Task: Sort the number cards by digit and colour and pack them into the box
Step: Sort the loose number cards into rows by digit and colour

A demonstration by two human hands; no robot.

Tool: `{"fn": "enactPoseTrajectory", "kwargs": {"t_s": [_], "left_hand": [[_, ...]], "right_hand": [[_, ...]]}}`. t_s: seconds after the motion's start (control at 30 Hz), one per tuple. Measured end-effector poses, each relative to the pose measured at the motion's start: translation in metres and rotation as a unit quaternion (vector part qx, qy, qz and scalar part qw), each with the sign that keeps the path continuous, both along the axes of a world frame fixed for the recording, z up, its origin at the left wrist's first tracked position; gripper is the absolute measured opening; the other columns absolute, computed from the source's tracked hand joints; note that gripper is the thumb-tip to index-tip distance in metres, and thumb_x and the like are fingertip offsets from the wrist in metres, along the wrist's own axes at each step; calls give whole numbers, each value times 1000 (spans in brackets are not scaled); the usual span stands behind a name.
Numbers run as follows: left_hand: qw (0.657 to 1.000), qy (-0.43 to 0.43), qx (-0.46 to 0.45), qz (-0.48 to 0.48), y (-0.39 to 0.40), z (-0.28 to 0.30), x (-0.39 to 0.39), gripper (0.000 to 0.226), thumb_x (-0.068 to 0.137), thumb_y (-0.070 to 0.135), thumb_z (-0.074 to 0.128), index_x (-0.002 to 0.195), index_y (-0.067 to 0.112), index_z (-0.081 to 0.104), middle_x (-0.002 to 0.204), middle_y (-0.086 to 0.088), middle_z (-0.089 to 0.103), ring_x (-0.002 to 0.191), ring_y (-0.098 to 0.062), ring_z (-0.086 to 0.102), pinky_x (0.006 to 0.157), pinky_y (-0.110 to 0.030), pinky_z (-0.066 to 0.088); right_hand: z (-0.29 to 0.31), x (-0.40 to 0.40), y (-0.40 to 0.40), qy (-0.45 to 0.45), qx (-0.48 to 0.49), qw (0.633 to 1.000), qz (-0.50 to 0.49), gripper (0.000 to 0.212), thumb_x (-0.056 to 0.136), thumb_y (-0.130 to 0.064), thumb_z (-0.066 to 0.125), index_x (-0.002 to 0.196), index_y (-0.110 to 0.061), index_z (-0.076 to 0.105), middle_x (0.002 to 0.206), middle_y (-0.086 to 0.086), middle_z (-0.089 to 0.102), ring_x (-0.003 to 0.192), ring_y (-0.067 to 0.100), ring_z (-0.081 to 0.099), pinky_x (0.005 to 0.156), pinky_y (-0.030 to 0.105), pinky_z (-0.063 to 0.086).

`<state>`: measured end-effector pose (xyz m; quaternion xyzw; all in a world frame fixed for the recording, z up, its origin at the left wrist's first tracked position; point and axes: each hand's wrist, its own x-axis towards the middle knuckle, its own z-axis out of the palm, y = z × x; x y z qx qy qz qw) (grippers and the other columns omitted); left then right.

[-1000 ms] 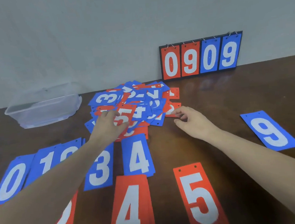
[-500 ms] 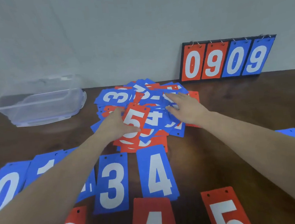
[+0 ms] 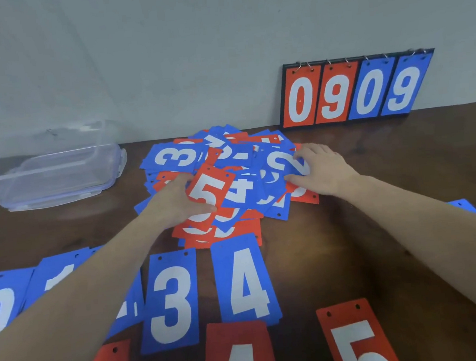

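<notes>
Our left hand (image 3: 180, 204) rests on the loose heap of red and blue number cards (image 3: 231, 178) in the middle of the frame, thumb and fingers pinching the edge of a red card printed with a white 5 (image 3: 210, 192). Our right hand (image 3: 321, 170) lies on the heap's right side, fingers curled onto a blue card showing a white 2 (image 3: 282, 162). Below the heap, sorted cards lie flat on the dark wooden surface (image 3: 364, 226): a blue 3 card (image 3: 171, 301), a blue 4 card (image 3: 244, 280), and a red 5 card (image 3: 357, 339) at lower right. At upper left stands the clear plastic box (image 3: 49, 173), well apart from the heap. A ring-bound flip scoreboard reading 0909 (image 3: 355, 89) leans against the wall at upper right.
</notes>
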<state>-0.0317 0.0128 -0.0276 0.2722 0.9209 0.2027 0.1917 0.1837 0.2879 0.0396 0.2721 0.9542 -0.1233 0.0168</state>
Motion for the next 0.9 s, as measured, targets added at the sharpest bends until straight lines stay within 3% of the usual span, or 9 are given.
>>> {"fn": "enactPoseTrajectory", "kwargs": {"t_s": [0.07,0.3,0.4,0.47,0.53,0.63,0.73,0.83,0.9], "left_hand": [[1000,-12,11,11,-2,11,10,97,64,66,81,145,44,33,145,7,51,120,-20,59,96,-44,55],[997,-30,75,14,-7,49,55,82,87,34,77,154,30,30,153,1,44,129,-24,54,93,-33,49],[996,-8,92,11,-7,60,71,71,95,29,69,153,34,28,155,2,41,132,-25,52,84,-29,49],[993,-5,117,32,-8,67,78,62,99,26,63,152,35,32,154,1,43,132,-24,52,81,-26,48],[984,-27,165,62,-8,74,82,56,100,23,62,149,33,37,149,4,47,129,-21,52,80,-23,46],[962,-66,246,101,-10,86,92,47,98,21,64,139,33,44,129,11,51,111,-13,53,71,-18,45],[938,-120,302,118,-13,92,104,38,97,18,66,124,36,46,117,14,62,104,-14,63,75,-24,51],[931,-151,309,121,-18,92,121,34,98,16,64,119,37,47,100,22,65,92,-5,66,65,-22,51],[929,-166,307,121,-22,92,131,34,98,17,65,119,39,49,96,21,71,91,-8,70,64,-24,52]], "right_hand": [[-1,-6,0,-20,-67,997,-22,75,87,-65,65,148,-29,40,155,1,43,139,25,45,109,51,46],[-2,12,14,43,-80,991,-99,102,69,-55,87,151,-24,35,149,5,42,135,25,45,102,49,51],[-10,28,19,79,-153,977,-126,78,75,-50,84,137,-23,46,139,0,55,118,19,60,87,43,60],[-10,42,16,102,-164,973,-126,45,92,-43,70,127,-24,49,129,-1,62,108,18,64,76,35,59],[-5,55,9,145,-174,965,-132,26,100,-42,58,119,-27,47,121,-2,63,99,14,63,65,27,53],[2,72,-6,218,-265,926,-156,19,103,-36,54,116,-22,50,118,-4,63,102,14,64,68,28,52],[5,91,-22,257,-356,880,-179,16,102,-27,56,117,-21,54,116,-3,67,103,16,67,81,33,55],[5,110,-33,273,-433,841,-176,24,98,-13,58,119,-23,58,115,-3,71,102,19,70,91,39,58],[1,116,-37,280,-440,840,-147,32,93,-3,60,120,-20,59,112,1,73,102,24,71,92,43,58]]}}
